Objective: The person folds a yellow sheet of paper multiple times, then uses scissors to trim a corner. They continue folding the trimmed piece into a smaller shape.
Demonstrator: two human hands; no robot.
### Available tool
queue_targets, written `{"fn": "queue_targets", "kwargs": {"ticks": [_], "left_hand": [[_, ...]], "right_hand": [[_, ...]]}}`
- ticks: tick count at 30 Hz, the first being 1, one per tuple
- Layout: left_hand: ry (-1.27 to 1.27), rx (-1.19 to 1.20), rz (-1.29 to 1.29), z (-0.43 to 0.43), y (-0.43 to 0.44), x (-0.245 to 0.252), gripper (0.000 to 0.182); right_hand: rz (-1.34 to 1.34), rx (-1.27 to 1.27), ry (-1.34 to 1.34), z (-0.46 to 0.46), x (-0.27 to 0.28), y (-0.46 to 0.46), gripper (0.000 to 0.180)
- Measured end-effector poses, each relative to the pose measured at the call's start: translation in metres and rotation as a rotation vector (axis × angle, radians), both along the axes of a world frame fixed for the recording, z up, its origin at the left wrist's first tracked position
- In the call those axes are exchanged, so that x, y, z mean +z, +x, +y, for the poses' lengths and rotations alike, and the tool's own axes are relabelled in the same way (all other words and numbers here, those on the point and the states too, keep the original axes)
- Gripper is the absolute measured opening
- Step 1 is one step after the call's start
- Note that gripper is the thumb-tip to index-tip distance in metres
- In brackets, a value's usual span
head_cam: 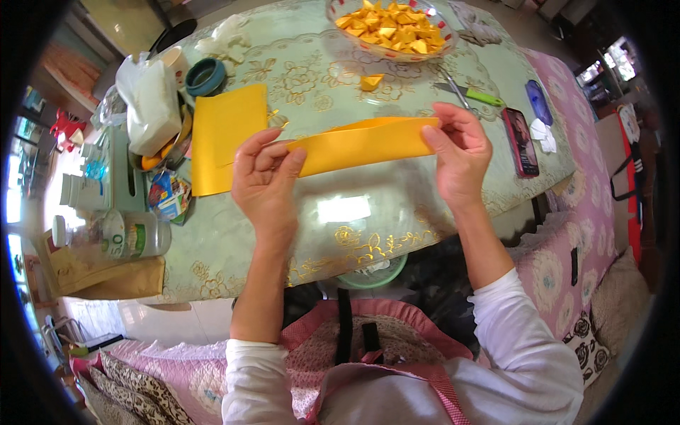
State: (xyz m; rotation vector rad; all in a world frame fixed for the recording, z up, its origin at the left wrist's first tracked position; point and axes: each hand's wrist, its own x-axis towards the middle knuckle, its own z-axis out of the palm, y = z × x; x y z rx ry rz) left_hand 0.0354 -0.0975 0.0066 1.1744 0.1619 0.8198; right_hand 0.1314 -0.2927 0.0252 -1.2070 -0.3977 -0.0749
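Note:
A folded strip of golden-yellow paper (366, 142) is stretched between my two hands above the table, its upper edge gaping slightly. My left hand (268, 175) pinches the left end between thumb and fingers. At the other end, my right hand (459, 154) grips the strip with the thumb in front. Flat on the table, partly behind my left hand, lies a stack of yellow paper sheets (228, 127). One folded paper ingot (372, 81) rests beyond the strip. Farther back, a clear bowl with red marks on its rim (353, 43) holds many folded ingots (393, 26).
A green-handled knife (486, 96), a smartphone (521, 142) and a blue oval case (540, 102) lie on the right. At left are a tissue pack (151, 106), a teal bowl (205, 77) and a clear plastic bottle (122, 234). A green basin (374, 273) sits below the table's front edge.

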Motion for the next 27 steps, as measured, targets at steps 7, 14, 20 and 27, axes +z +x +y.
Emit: {"fn": "queue_targets", "kwargs": {"ticks": [7, 14, 20, 27], "left_hand": [[-0.037, -0.038, -0.002, -0.002, 0.000, 0.001, 0.040], [-0.049, -0.053, -0.005, -0.001, 0.000, 0.001, 0.040], [-0.030, -0.034, 0.011, 0.001, -0.001, 0.000, 0.040], [-0.022, -0.016, 0.011, 0.001, 0.000, -0.001, 0.038]], "right_hand": [[-0.004, 0.006, 0.009, 0.000, -0.007, 0.005, 0.031], [-0.003, 0.026, 0.023, 0.001, -0.012, 0.007, 0.031], [-0.007, 0.025, 0.015, 0.002, -0.012, 0.006, 0.029], [0.010, 0.011, 0.013, 0.002, -0.012, 0.005, 0.026]]}}
